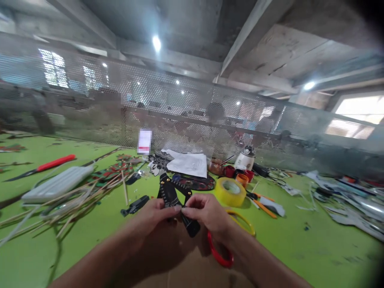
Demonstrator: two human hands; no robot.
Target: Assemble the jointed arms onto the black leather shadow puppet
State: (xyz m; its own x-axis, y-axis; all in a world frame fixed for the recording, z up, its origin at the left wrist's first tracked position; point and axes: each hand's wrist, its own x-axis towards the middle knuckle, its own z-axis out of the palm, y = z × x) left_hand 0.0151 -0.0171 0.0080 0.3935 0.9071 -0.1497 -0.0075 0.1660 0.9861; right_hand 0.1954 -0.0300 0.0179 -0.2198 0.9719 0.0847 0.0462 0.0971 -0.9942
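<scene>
Pinching a black flat puppet piece [174, 198] at lower centre of the frame, both hands meet fingertip to fingertip: left hand [156, 218] thumb and forefinger pressed together on its lower edge, right hand [207, 214] doing the same just beside it, fingertips touching. The piece is dark with small gold studs, runs up toward a pale painted head [156, 166] at mid-frame, and its lower tip pokes out below the right fingers. Under the right wrist, a red ring [220, 256] and a yellow ring [243, 222], possibly scissor handles, cannot tell. Yellow tape roll [230, 192] lies just right of the hands on the green table [300, 248]. White paper sheet [189, 164] behind the piece. Bundle of thin bamboo sticks [75, 196] at left, white flat case [57, 184] beside them, red-handled knife [45, 165] upper left. Orange-handled cutters [264, 206] and small red pots [238, 173] right of centre. Perforated metal screen [192, 108] across the back. Blurry.
</scene>
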